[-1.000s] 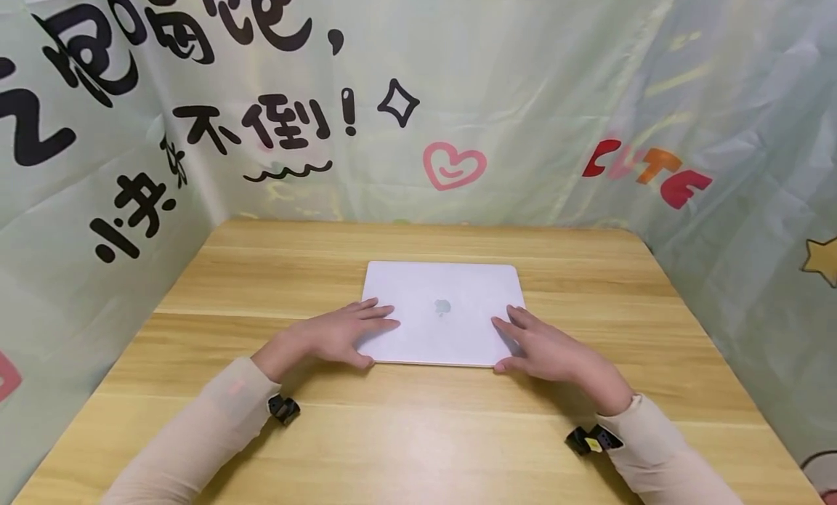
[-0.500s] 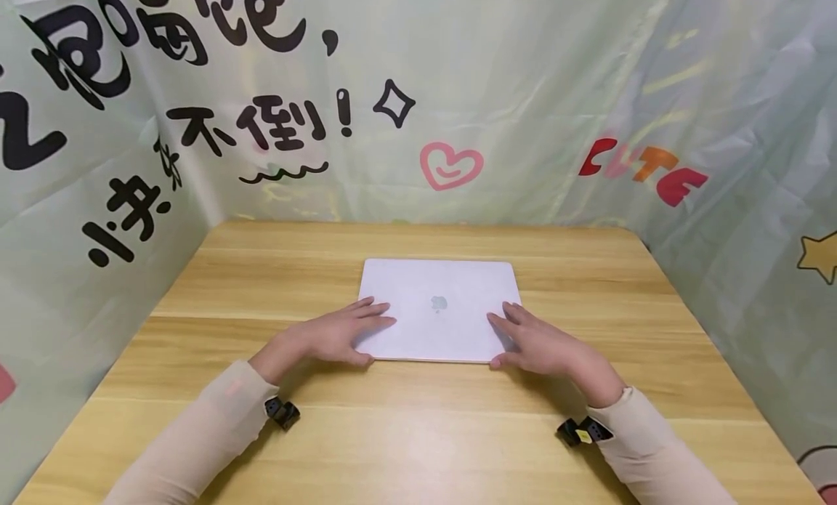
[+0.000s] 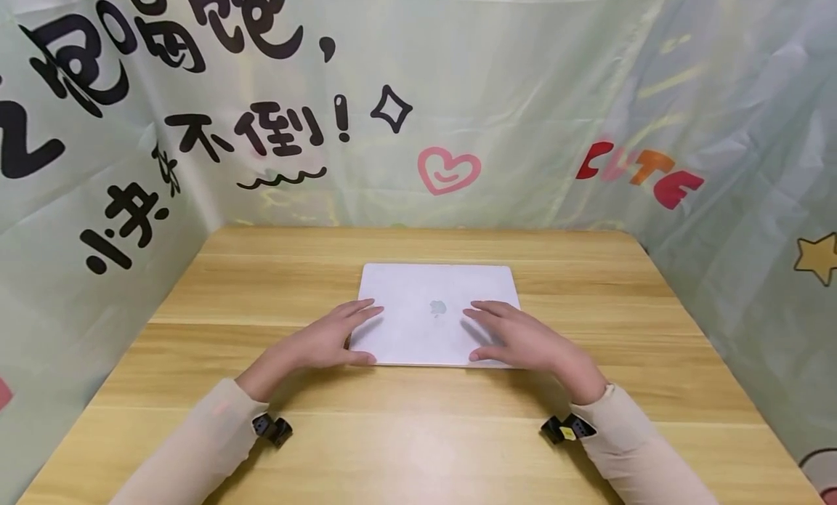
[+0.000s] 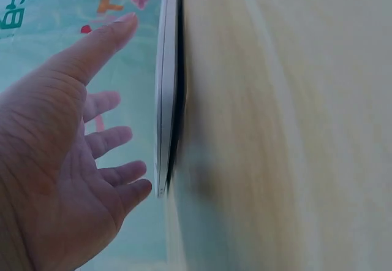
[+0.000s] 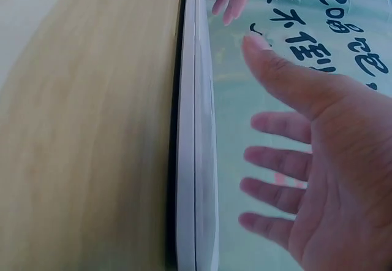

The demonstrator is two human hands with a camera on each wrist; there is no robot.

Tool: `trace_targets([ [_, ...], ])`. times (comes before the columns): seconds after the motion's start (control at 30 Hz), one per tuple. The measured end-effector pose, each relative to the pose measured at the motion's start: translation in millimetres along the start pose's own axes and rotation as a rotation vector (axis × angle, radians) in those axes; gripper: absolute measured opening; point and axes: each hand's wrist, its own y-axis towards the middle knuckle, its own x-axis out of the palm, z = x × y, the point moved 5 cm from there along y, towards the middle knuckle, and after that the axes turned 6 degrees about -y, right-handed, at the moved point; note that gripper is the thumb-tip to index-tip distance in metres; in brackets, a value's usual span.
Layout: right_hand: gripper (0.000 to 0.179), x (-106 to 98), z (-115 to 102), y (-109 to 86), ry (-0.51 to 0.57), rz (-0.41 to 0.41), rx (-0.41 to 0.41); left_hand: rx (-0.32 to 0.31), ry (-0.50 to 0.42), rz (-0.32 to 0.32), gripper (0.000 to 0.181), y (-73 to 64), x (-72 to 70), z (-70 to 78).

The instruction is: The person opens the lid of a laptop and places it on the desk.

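A closed silver laptop with an apple logo on its lid lies flat on the wooden table. Over its left end my left hand hovers, fingers spread and holding nothing. My right hand is raised above the right part of the lid, its fingers loosely extended and its shadow falling on the lid. In the left wrist view the thumb and fingers stand apart from the laptop's thin edge. The right wrist view likewise has a gap between the fingers and the laptop's side.
The light wood table reaches back to a pale green curtain printed with black characters, a pink heart and coloured letters. The curtain also hangs along the left and right sides. Each sleeve cuff carries a small black camera.
Both hands have come up off the laptop, where their fingers rested earlier. My right hand has shifted left over the lid. The laptop lies where it was on the table.
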Motion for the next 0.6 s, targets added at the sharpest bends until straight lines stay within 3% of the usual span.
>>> trace_targets([
  [0.23,0.074,4.6,-12.8,12.3,0.050,0.008,-0.054,-0.042,-0.058,0.018,0.104,-6.7,-2.5,-9.4],
  [0.6,0.075,17.2,-30.9,27.2,0.050,-0.041,-0.130,-0.052,-0.111,0.063,0.111,-18.7,-1.8,-25.1],
])
